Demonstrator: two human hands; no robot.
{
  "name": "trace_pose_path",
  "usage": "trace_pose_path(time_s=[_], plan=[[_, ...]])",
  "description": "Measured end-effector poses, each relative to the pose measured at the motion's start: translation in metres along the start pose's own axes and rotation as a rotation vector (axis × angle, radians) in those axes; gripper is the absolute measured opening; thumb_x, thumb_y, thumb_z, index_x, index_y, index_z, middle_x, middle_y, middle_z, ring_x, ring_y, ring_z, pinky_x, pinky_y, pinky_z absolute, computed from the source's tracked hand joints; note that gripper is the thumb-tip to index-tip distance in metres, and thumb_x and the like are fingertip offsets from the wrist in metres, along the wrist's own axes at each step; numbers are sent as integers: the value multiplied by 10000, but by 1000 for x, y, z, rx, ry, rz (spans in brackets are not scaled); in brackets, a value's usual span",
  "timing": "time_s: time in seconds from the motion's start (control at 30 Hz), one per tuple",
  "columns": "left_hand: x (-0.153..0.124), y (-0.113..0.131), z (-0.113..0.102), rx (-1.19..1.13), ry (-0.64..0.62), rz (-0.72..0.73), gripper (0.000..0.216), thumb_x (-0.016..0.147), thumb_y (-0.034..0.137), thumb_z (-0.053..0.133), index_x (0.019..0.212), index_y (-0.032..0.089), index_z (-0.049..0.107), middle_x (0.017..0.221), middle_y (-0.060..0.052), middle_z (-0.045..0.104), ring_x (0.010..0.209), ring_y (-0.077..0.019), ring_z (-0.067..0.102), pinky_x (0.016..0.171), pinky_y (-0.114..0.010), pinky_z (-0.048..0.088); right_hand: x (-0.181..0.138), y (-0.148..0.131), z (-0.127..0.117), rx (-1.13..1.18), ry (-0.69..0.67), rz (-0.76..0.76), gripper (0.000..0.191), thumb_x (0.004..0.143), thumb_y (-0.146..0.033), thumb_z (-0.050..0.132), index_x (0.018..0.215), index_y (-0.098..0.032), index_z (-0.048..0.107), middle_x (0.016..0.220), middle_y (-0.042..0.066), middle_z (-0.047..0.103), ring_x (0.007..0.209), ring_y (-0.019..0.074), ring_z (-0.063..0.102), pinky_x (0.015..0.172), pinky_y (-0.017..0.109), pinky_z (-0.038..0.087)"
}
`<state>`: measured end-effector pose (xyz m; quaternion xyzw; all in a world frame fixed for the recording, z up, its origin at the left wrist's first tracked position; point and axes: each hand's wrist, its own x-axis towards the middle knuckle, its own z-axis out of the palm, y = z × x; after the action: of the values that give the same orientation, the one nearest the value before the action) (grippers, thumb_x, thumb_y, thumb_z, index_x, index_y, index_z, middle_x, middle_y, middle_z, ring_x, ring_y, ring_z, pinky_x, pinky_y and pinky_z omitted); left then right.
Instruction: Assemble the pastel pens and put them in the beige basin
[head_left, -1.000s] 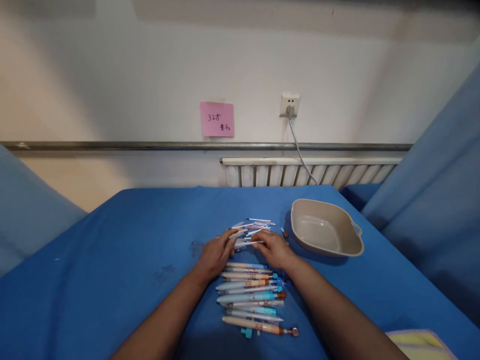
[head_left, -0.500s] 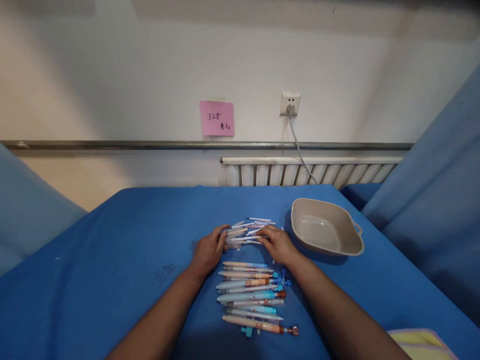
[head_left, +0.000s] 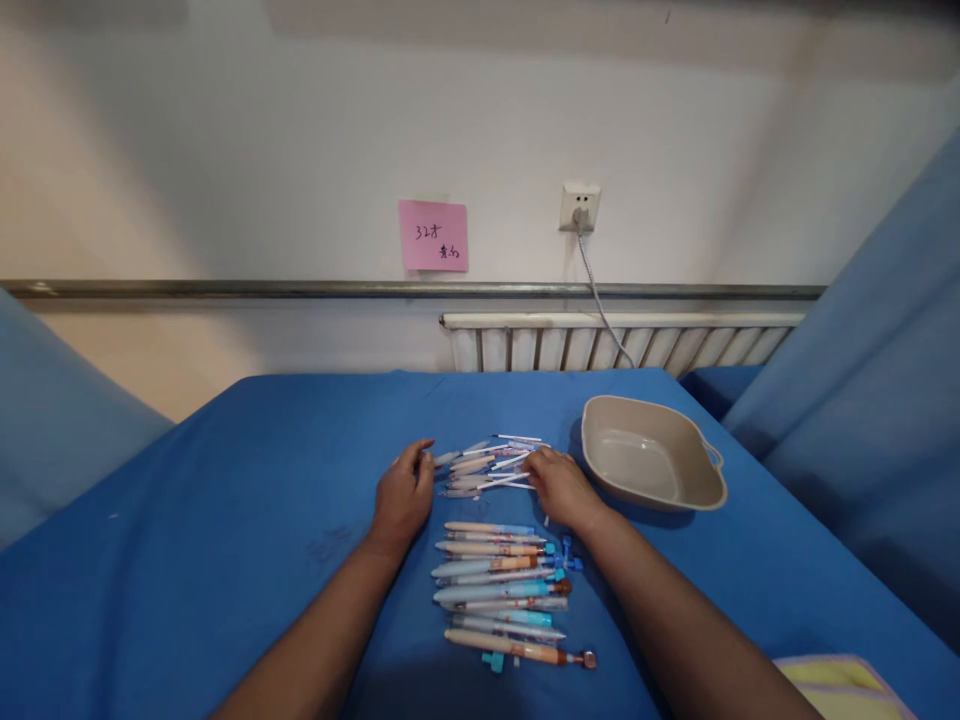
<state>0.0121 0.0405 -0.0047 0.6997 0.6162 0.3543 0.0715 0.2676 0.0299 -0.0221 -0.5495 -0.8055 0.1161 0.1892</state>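
Head view: a pale wall [head_left: 300,130] fills the upper half in front of me, and below it spreads the table [head_left: 285,440] under its blue cover. A blue curtain [head_left: 885,380] hangs on my right, another curtain [head_left: 60,420] on my left. My bare forearms [head_left: 637,595] reach in from the near edge. A white radiator [head_left: 630,321] and a metal rail [head_left: 300,289] run along the wall. The beige basin [head_left: 645,455] sits on the table beyond my right hand [head_left: 561,488], with nothing inside.

Nearest me, between my forearms, lies a row of pens [head_left: 484,568], side by side and pointing roughly left, in peach, light blue and clear. Just past the row is a loose pile of pen barrels [head_left: 474,466], with thin white sticks [head_left: 503,481] crossing over them. My left hand [head_left: 403,492] rests by the pile's left end, thumb and fingers apart, holding nothing. My right hand is curled over the pile's right end; its fingertips are hidden, so I can't tell whether they grip a stick.

A yellow cloth [head_left: 836,680] shows at the lower right. On the wall are a pink note [head_left: 433,236] with handwriting and a socket [head_left: 571,208] with a plugged-in cord [head_left: 598,300]. Small blue pieces [head_left: 568,560] lie at the row's right end, and a teal piece [head_left: 493,661] beside the nearest pen.
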Motion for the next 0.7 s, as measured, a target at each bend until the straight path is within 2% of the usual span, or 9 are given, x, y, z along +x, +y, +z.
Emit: trace_pose_path(time_s=[0.1,0.23,0.3,0.43,0.53,0.63,0.7], plan=[[-3,3,6,-48,-79,45,369,900,366,393,1154,164,569,992,-80,674,922,-218,624,836,-338,477,-1,-3,0,23,-6,-18,165,871,-154,492,989,-211,592,1017,60,593,989,192,525,832,302,349],[-10,6,17,-75,-296,227,377,833,376,550,1159,189,571,1120,-87,641,1035,-239,570,910,-371,440,-1,-5,0,17,-12,-31,155,872,-218,529,1006,-222,607,1014,57,589,1010,193,515,849,298,345],[-11,5,21,-76,-346,306,367,803,350,607,1137,199,589,1141,-85,635,1062,-248,550,927,-382,422,-1,-6,-1,-11,-9,-32,161,880,-231,521,1014,-224,612,1016,62,587,1008,198,513,847,303,342],[-9,1,23,-58,-332,324,191,847,260,551,1009,216,641,1034,-58,673,991,-226,571,884,-364,430,-1,-4,-5,-122,27,29,207,880,-141,469,1010,-207,616,1023,88,583,984,228,505,835,338,326],[-8,-1,23,-42,-318,310,175,854,237,531,986,219,644,986,-50,677,944,-217,579,839,-346,442,0,-3,-6,-204,57,114,243,857,-72,441,996,-170,613,1004,122,580,968,253,493,832,361,313],[-8,-1,22,-57,-316,339,172,845,232,547,988,214,640,988,-48,674,943,-210,580,842,-339,441,0,-3,-5,-189,99,185,240,882,-104,429,1039,-163,600,1006,129,581,982,254,488,840,356,315],[-10,0,21,-78,-319,366,182,832,240,570,1001,212,632,1012,-49,669,968,-210,578,864,-340,438,1,-5,-4,-117,116,179,232,910,-168,430,1075,-187,592,1032,110,587,999,237,494,848,339,323]])
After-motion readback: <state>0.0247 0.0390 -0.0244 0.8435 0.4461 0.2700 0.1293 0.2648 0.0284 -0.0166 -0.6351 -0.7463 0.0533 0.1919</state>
